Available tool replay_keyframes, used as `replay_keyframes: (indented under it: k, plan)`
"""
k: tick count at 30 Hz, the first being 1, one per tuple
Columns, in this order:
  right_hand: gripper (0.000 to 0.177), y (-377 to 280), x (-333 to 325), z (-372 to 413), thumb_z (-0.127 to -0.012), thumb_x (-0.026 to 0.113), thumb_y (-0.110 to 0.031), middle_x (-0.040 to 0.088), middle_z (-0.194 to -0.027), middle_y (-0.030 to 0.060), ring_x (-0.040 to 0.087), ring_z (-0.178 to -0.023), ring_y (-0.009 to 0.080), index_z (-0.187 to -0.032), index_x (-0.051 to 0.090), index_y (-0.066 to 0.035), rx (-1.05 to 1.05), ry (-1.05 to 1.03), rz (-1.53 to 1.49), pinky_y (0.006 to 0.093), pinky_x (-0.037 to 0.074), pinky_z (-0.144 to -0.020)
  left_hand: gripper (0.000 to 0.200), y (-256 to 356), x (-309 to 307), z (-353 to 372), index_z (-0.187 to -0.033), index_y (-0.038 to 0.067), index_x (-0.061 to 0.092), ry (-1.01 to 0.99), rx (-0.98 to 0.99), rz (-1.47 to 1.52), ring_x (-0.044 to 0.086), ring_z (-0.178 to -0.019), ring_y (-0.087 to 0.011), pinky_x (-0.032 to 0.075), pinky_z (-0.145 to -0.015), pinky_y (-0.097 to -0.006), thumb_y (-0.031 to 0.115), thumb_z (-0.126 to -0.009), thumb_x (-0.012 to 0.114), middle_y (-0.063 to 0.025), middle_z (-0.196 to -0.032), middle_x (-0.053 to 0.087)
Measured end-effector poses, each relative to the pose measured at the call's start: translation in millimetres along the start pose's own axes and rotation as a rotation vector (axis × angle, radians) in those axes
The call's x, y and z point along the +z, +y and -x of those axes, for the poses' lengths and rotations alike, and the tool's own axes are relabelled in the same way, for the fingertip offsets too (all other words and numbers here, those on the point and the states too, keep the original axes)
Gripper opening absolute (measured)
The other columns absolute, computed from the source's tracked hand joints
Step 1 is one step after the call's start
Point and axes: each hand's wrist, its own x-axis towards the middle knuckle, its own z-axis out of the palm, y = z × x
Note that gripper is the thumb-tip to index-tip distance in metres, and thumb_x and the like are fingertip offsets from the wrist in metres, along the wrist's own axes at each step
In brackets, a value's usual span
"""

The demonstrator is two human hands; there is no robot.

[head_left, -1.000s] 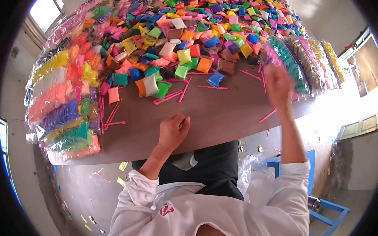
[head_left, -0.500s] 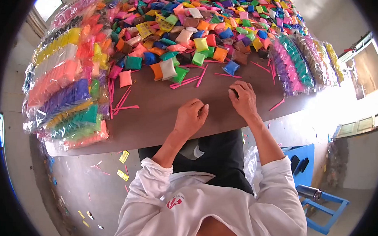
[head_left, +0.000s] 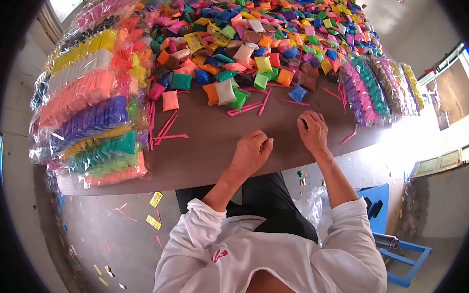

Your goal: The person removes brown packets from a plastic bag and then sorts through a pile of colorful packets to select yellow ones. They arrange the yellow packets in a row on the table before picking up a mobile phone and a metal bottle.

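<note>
head view: both hands on the brown table (head_left: pixel 203 147)
left hand (head_left: pixel 251 152): loosely clenched, knuckles up
right hand (head_left: pixel 313 131): fingers bent on the tabletop; grasp cannot be told
blue packet (head_left: pixel 297 93): just beyond the right hand
pink stick (head_left: pixel 348 137): near its right side

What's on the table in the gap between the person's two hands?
Nothing. In the head view, only bare brown table shows between the left hand and the right hand. The nearest pink sticks lie farther away.
</note>
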Motion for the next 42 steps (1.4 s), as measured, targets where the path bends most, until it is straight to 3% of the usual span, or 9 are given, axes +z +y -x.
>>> replay_keyframes:
  k: [4,8,12,18,21,24,27,33,42]
  plan:
    - [0.017,-21.1,15.2,-14.9,-0.082,0.07,-0.013,0.067,-0.104,0.0118,0.063,-0.098,0.032,-0.097,0.069,-0.007,-0.042,0.043,-0.135,0.0412,0.053,-0.083,0.01,0.0,0.7,-1.2,-0.082,0.0,0.063,0.034,0.146,-0.125,0.06,-0.069,-0.0344,0.049,-0.06,-0.0408,0.008,-0.086,0.067,-0.0142,-0.081,0.062]
    - [0.035,-83.9,34.0,-56.9,-0.08,0.075,-0.02,0.063,-0.118,0.0121,0.062,-0.105,0.0309,-0.112,0.067,-0.009,-0.161,0.001,-0.338,0.0412,0.051,-0.092,0.005,4.3,5.7,0.7,-0.082,0.001,0.065,0.005,0.091,-0.193,0.063,-0.08,-0.0378,0.052,-0.072,-0.0467,0.005,-0.081,0.067,-0.0156,-0.086,0.065]
    - [0.045,-124.4,58.7,-90.0,-0.075,0.078,-0.023,0.057,-0.125,0.0143,0.055,-0.117,0.0348,-0.117,0.066,-0.015,-0.337,-0.233,-0.326,0.045,0.048,-0.097,0.017,-0.3,6.1,-0.6,-0.098,0.001,0.066,-0.047,0.132,-0.183,0.065,-0.08,-0.0371,0.053,-0.068,-0.0434,0.002,-0.08,0.066,-0.0176,-0.092,0.066]
    - [0.035,-137.9,122.8,-104.8,-0.073,0.071,-0.013,0.061,-0.105,0.0106,0.059,-0.106,0.0321,-0.108,0.07,-0.016,-0.335,-0.213,-0.364,0.0429,0.049,-0.091,0.028,-2.4,5.4,-1.7,-0.108,0.002,0.066,-0.072,0.191,-0.2,0.066,-0.079,-0.0362,0.055,-0.069,-0.04,-0.001,-0.079,0.065,-0.0186,-0.098,0.066]
    - [0.032,-142.9,130.3,-111.2,-0.074,0.071,-0.009,0.061,-0.114,0.0121,0.059,-0.108,0.0327,-0.106,0.068,-0.013,-0.349,-0.404,-0.452,0.042,0.049,-0.094,0.029,-0.5,3.9,-1.7,-0.108,0.002,0.066,-0.083,0.111,-0.179,0.066,-0.084,-0.0376,0.055,-0.073,-0.0412,0.0,-0.079,0.066,-0.0195,-0.103,0.066]
    - [0.028,-147.9,130.6,-108.2,-0.074,0.07,-0.008,0.063,-0.107,0.0118,0.062,-0.1,0.0319,-0.102,0.069,-0.01,-0.488,-0.165,-0.538,0.041,0.052,-0.087,0.028,-1.6,2.5,0.6,-0.107,0.002,0.067,-0.101,0.053,-0.173,0.065,-0.091,-0.0395,0.054,-0.077,-0.0431,0.002,-0.079,0.068,-0.0199,-0.104,0.067]
    - [0.024,-138.0,117.5,-107.3,-0.074,0.07,-0.006,0.065,-0.098,0.0103,0.064,-0.091,0.0309,-0.098,0.07,-0.008,-0.391,0.144,-0.574,0.0395,0.054,-0.079,0.022,0.2,1.9,-0.6,-0.101,0.001,0.067,-0.102,0.056,-0.214,0.064,-0.093,-0.0404,0.052,-0.078,-0.0441,0.003,-0.078,0.068,-0.0189,-0.1,0.066]
    - [0.012,-112.5,111.7,-89.3,-0.077,0.069,-0.008,0.065,-0.074,0.0113,0.066,-0.069,0.0303,-0.088,0.066,-0.004,0.191,0.109,-0.819,0.0383,0.052,-0.061,0.012,-1.1,5.1,-1.4,-0.085,0.0,0.065,-0.083,0.177,-0.295,0.062,-0.084,-0.0387,0.05,-0.073,-0.0446,0.003,-0.074,0.069,-0.0162,-0.089,0.064]
    - [0.009,-109.8,121.7,-87.9,-0.078,0.067,-0.01,0.065,-0.071,0.0132,0.065,-0.066,0.0332,-0.087,0.066,-0.006,0.035,0.034,-0.697,0.0418,0.051,-0.059,0.011,0.7,5.5,-1.9,-0.08,0.0,0.065,-0.08,0.155,-0.292,0.062,-0.084,-0.0368,0.05,-0.072,-0.0445,0.002,-0.072,0.071,-0.0146,-0.088,0.064]
